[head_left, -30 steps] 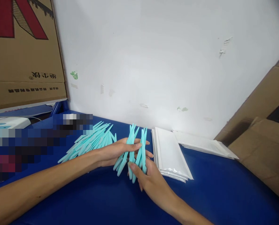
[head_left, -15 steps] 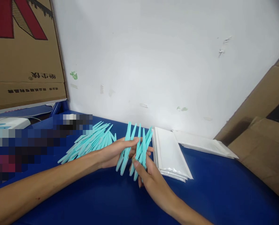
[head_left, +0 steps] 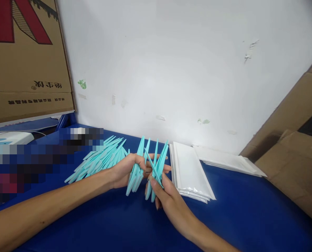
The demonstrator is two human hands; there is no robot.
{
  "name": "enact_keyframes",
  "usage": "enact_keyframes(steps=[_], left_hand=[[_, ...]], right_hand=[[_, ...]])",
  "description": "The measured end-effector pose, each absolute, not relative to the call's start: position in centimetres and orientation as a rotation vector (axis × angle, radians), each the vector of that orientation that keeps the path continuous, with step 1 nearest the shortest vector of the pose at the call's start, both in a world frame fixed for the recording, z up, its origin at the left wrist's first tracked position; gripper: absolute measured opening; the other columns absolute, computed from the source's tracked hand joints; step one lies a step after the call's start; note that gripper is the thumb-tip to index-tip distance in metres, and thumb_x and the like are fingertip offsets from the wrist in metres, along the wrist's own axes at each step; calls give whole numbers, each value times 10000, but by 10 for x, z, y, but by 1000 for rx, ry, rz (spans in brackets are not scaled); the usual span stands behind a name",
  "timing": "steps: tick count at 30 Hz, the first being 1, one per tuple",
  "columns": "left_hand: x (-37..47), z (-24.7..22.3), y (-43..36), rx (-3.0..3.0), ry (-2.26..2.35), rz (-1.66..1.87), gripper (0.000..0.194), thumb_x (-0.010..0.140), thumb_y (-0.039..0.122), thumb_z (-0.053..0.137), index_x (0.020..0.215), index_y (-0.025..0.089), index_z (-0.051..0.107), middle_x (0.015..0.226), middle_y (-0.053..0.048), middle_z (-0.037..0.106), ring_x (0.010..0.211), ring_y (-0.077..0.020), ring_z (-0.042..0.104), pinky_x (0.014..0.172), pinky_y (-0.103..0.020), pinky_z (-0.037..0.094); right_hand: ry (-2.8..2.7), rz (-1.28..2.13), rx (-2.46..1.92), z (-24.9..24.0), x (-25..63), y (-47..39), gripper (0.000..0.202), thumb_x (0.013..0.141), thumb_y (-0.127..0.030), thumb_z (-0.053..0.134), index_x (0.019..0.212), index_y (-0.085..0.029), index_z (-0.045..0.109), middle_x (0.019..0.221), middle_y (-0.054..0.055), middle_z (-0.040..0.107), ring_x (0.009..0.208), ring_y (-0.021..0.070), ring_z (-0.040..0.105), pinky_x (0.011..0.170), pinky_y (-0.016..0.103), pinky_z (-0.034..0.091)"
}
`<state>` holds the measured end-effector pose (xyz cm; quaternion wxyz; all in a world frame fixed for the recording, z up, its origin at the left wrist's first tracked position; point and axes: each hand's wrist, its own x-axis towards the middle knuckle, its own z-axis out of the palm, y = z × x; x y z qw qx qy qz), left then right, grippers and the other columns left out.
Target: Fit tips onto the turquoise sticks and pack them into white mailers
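Note:
My left hand (head_left: 127, 169) is closed on a bunch of slim turquoise sticks (head_left: 136, 173), pointed at the top and blunt at the bottom. Just to its right, my right hand (head_left: 166, 192) grips another bunch of the same sticks (head_left: 158, 168) between thumb and fingers, with one stick slanting across the others. The two bunches are close together above the blue table. Behind my left wrist lies a fanned pile of turquoise sticks (head_left: 100, 159).
White flat packets (head_left: 191, 169) are stacked right of my hands, and more packets (head_left: 229, 161) lie along the wall. Cardboard (head_left: 295, 171) stands at the right, a large printed box (head_left: 27, 70) at the upper left. A white device (head_left: 14, 138) is at the left edge.
My left thumb has drawn back to the left and bent over its bunch, which now holds its sticks closer together. In my right hand one stick now leans across the others to the left.

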<state>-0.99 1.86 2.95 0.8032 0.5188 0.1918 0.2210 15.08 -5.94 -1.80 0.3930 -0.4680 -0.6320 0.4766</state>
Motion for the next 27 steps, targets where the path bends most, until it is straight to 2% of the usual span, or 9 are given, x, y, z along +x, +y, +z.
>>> enact_keyframes(steps=[7,9,13,18,20,23,27], left_hand=[[-9,31,16,971,447,490,737,569,97,504,1301,121,585,1194,-123,721,1198,-341,599,969,-467,475],[-9,30,15,948,467,508,731,586,101,507,1313,127,572,1192,-119,722,1128,-324,641,916,-428,496],[-9,24,16,909,486,540,716,637,116,518,1353,147,536,1200,-111,721,924,-260,698,711,-316,503],[-9,21,15,958,508,568,677,700,95,550,1372,179,520,1208,-101,720,931,-226,691,740,-285,501],[-8,23,13,1040,550,564,564,776,145,565,1339,181,555,1220,-109,712,974,-247,683,774,-313,515],[-6,28,9,1178,639,574,391,894,303,563,1261,182,622,1187,-116,718,996,-269,675,806,-343,529],[-4,30,6,1259,667,579,337,913,425,590,1180,231,656,1119,-80,727,996,-253,663,837,-341,524]], right_hand=[[-1602,1204,-1177,-19,150,-60,494,1003,-598,392,1332,-250,512,709,-47,452,583,120,471,552,246,402],[-1589,1197,-1184,-19,150,-60,509,998,-603,400,1353,-253,501,709,-45,456,580,122,475,552,246,415],[-1566,1208,-1167,-18,149,-59,523,994,-610,397,1378,-265,474,746,-34,498,606,131,505,583,258,464],[-1536,1267,-1143,-18,149,-59,513,997,-597,402,1355,-239,481,787,-21,525,595,117,514,579,257,469],[-1531,1287,-1130,-17,149,-60,494,1001,-590,404,1324,-229,499,774,-28,508,578,109,508,580,256,464],[-1531,1308,-1122,-14,149,-60,473,1004,-578,410,1320,-237,492,769,-38,480,580,105,500,595,256,470],[-1530,1304,-1135,-10,148,-61,472,1011,-565,403,1372,-263,445,785,-40,471,602,108,496,611,254,474]])
